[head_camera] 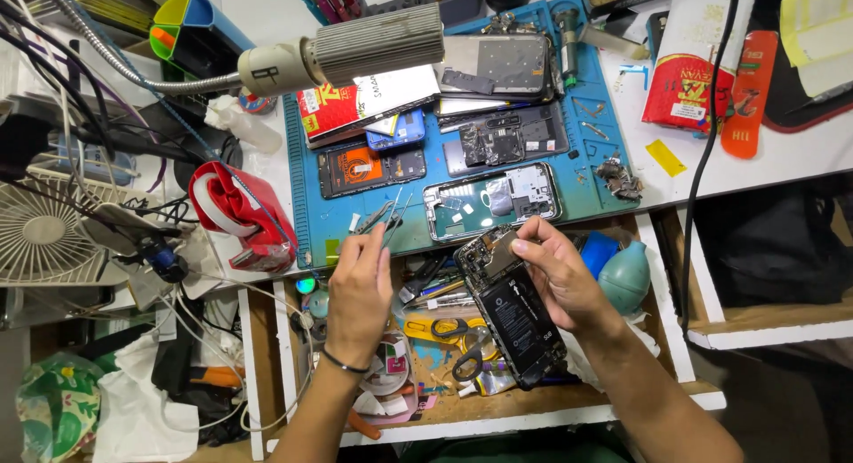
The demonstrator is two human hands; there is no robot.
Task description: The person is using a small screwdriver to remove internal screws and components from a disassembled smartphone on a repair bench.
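My right hand (558, 276) grips an opened phone (511, 312) with its back cover off, so the black battery and circuit board show. It is held over an open drawer (498, 414), tilted, with my fingertips on its upper part. My left hand (360, 285) holds thin metal tweezers (391, 216) whose tips point up over the front edge of the blue work mat (306, 161). A dark band sits on my left wrist. The two hands are a little apart.
On the blue mat lie a phone frame (491, 201), several opened phones and covers, and small parts. A gooseneck lamp (346, 50) hangs over it. A red tape dispenser (238, 216) and a white fan (40, 227) stand at left; scissors (458, 343) and a teal blower bulb (625, 276) are in the drawer.
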